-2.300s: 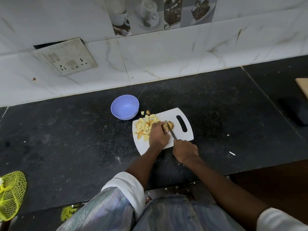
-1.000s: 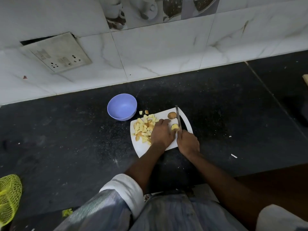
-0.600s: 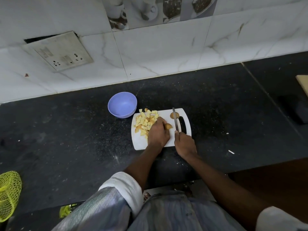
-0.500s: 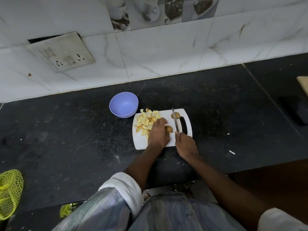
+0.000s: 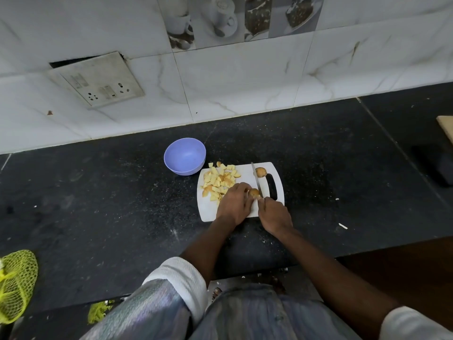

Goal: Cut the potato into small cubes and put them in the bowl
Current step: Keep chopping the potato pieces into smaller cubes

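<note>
Empty bowl (image 5: 184,160) at 10 o'clock of the cutting board (image 5: 245,209); cubes (image 5: 220,181) heaped at the board's 11 o'clock. Left hand (image 5: 234,203) pinches a potato piece (image 5: 254,192), newly drawn to centre. Right hand (image 5: 274,214) grips the knife (image 5: 257,179), realigned lengthwise beside it: dicing nearly finished, transfer pending.

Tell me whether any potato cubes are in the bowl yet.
No, the bowl holds nothing; the cubes lie on the cutting board.

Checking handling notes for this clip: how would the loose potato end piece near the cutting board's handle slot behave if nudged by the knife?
The potato end piece looks rounded and skin-covered, so it would probably roll or wobble. It seems small and light, so the knife could easily flick it across the smooth white cutting board. It lies near the board's far edge and might slide off.
</note>
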